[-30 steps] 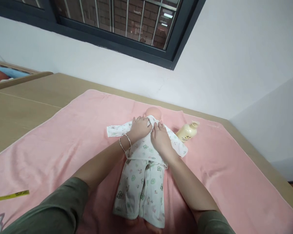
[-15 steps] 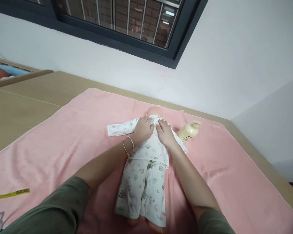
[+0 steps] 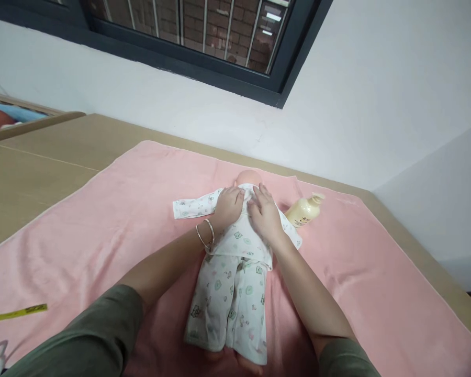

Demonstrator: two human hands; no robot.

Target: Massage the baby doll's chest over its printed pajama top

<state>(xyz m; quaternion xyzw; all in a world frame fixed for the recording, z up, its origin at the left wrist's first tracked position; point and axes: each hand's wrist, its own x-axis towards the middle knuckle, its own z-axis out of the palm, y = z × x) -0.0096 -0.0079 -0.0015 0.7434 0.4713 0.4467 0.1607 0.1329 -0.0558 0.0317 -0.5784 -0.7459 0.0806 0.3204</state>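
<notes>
A baby doll [image 3: 235, 241] in a white printed top and trousers lies on a pink blanket [image 3: 113, 225], its head away from me. Whether it lies face up or face down I cannot tell. My left hand [image 3: 230, 205] rests flat on the upper left of its top, near the shoulder, with two bangles at the wrist. On the upper right of the top lies my right hand [image 3: 266, 214], fingers stretched towards the doll's head. Neither hand grips anything. Beside the doll's right-side sleeve a cream pump bottle [image 3: 304, 210] leans on the blanket.
The blanket covers a wooden table [image 3: 43, 162] against a white wall, below a dark-framed window [image 3: 220, 63]. A yellow strip [image 3: 15, 312] lies at the left, near a white object in the corner. Farther left, a wooden-edged container [image 3: 35, 124] holds blue cloth.
My right hand has slid slightly towards the doll's head, its fingers now less bent. My left hand stays almost where it was on the top.
</notes>
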